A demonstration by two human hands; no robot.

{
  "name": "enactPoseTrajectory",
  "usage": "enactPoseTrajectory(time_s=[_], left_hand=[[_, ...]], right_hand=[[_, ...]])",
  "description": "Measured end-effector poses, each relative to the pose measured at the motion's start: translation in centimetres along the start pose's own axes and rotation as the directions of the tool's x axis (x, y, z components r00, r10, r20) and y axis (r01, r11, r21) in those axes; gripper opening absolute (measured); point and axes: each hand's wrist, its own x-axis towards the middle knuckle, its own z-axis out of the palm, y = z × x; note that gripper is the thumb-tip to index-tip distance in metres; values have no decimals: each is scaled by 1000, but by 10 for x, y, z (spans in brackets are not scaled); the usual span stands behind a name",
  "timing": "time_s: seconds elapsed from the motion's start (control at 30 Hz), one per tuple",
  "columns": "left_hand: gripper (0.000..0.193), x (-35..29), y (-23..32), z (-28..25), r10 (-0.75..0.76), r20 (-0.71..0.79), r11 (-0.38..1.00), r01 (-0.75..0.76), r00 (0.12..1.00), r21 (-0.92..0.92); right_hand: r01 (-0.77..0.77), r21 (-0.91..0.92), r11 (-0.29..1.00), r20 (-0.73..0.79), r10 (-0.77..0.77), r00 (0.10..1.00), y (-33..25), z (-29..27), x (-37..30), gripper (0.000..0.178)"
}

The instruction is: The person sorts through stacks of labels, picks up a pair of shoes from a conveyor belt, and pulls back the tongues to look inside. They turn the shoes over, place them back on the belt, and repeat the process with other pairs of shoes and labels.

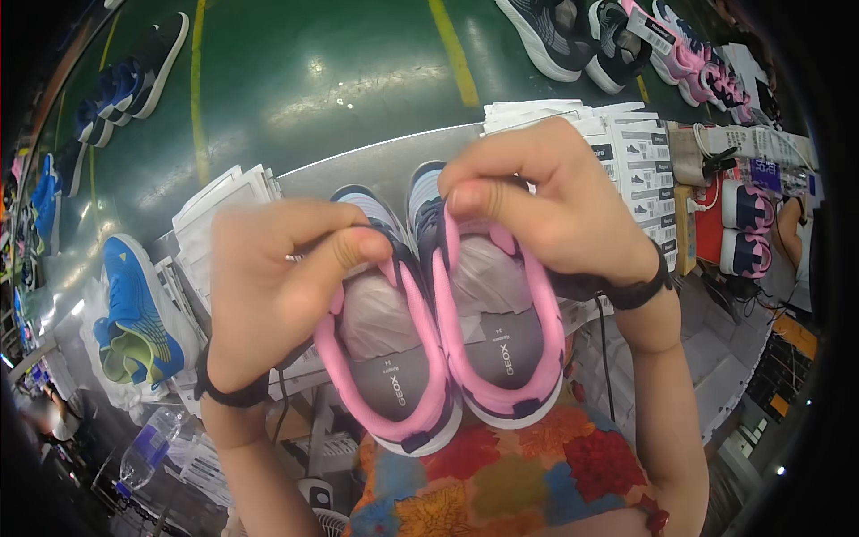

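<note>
Sneakers (438, 349), navy fabric with pink padded linings, near centre, toes toward twelve; left hand (284, 277) at nine, right hand (548, 199) at two, fingertips pinched narrow on the tongues (452, 237); I judge tongue-straightening, next move wanting even, gentle tension

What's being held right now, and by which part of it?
The left grip pinches the left pink-lined shoe at its tongue, and the right grip pinches the right pink-lined shoe at its tongue.

The wide head view looks steeply down, from close above, onto the hands (279, 285).
</note>
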Motion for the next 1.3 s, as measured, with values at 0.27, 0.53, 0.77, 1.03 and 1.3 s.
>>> enactPoseTrajectory(time_s=[0.27,0.53,0.77,1.03,1.3], left_hand=[[16,9,2,0,-188,13,978,189,982,-93],[41,-49,-37,27,423,-69,714,-285,904,639],[73,-41,-35,29,-18,-170,878,97,985,469],[67,-25,12,-7,-21,-74,898,51,997,437],[74,-49,20,-29,25,-374,988,-80,927,-133]], right_hand=[[-134,103,986,38,131,991,7,-4,3,10],[519,-644,562,40,-653,757,57,40,-44,41],[30,-548,836,-27,-53,998,34,41,-33,67],[130,-453,882,47,-123,991,-7,9,-14,54],[183,340,923,-442,-15,897,-25,-10,-29,54]])
